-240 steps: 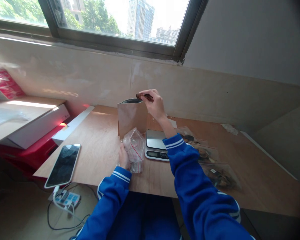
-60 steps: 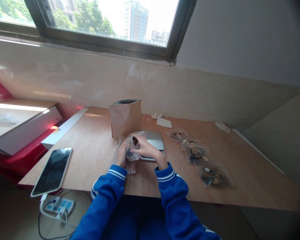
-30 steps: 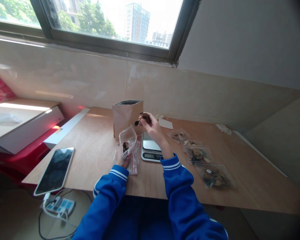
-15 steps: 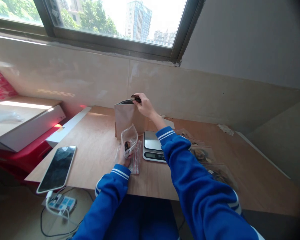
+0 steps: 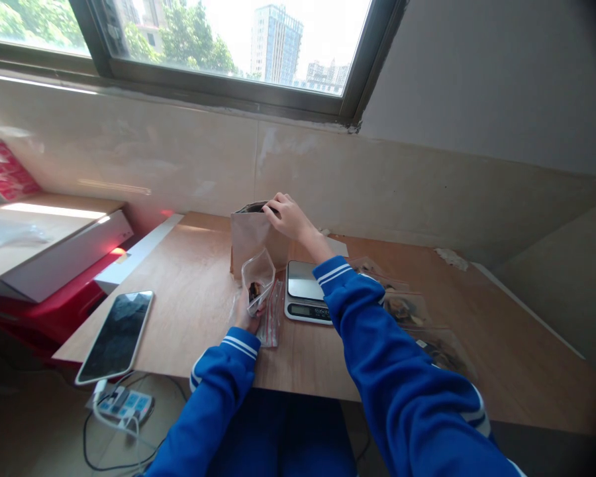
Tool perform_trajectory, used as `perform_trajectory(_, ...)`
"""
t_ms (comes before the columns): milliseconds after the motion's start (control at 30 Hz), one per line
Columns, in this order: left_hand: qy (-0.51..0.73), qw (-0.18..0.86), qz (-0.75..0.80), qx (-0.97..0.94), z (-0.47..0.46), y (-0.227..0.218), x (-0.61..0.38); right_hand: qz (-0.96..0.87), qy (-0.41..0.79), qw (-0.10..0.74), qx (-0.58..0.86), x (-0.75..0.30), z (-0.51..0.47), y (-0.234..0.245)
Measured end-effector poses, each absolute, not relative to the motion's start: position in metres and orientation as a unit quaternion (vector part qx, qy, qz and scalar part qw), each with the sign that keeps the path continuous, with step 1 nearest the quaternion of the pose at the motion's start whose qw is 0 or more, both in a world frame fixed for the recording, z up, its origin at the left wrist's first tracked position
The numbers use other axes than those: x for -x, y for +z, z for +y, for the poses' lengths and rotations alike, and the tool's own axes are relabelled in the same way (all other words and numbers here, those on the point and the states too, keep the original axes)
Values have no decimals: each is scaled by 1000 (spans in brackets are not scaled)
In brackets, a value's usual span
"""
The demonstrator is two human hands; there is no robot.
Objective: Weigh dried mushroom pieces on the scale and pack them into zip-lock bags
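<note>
My left hand (image 5: 248, 317) is closed around a clear zip bag (image 5: 259, 268), which stands with its mouth up and has a few dark brown dried pieces (image 5: 254, 290) in it. Beneath that hand lie more flat zip bags with red-striped edges (image 5: 270, 324). At the mouth of an upright brown paper bag (image 5: 253, 237), my right hand (image 5: 285, 215) is closed, its fingertips down at the rim. What those fingers hold, if anything, is hidden. Between the paper bag and my right sleeve sits a kitchen scale (image 5: 302, 285), its metal plate bare.
Filled clear bags of dried pieces (image 5: 404, 308) lie right of the scale, partly behind my right arm. A phone (image 5: 116, 336) with a charging cable rests at the table's left edge, above a power strip (image 5: 126, 404). A wall with a window (image 5: 228, 40) rises behind the table.
The dark dried piece held above the paper bag is out of sight now. My right hand has dipped slightly to the bag's mouth. My left hand keeps the zip bag in place.
</note>
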State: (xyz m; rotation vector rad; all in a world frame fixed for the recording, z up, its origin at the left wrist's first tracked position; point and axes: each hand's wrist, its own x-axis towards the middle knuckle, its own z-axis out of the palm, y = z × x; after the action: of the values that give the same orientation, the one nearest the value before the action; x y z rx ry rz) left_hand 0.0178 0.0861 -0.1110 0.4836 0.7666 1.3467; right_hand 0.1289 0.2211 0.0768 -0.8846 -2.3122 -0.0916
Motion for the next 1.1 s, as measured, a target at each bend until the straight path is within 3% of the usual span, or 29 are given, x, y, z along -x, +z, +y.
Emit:
perform_trajectory(267, 658, 650, 336, -179, 78, -89, -26, -860, -81, 345, 368, -130, 188, 93)
perform_trajectory(367, 657, 648, 347, -165, 78, -86, -28, -873, -11, 346, 344, -128, 161, 107)
perform_trajectory(433, 656, 650, 350, -155, 80, -85, -30, -902, 71, 254, 341, -128, 141, 116)
perform_trajectory(567, 682, 643, 324, -129, 84, -82, -33, -922, 181, -72, 335, -125, 112, 120)
perform_trajectory(633, 692, 637, 317, -122, 84, -83, -33, -914, 178, -151, 333, -120, 105, 110)
perform_trajectory(733, 694, 633, 318, -128, 85, -87, -32, -915, 141, -168, 338, -111, 103, 84)
perform_trajectory(900, 710, 614, 312, -147, 89, -97, -30, -918, 132, -127, 352, -106, 112, 40)
perform_trajectory(1100, 724, 567, 342, -194, 96, -118, -28, -914, 147, -140, 351, -105, 114, 26)
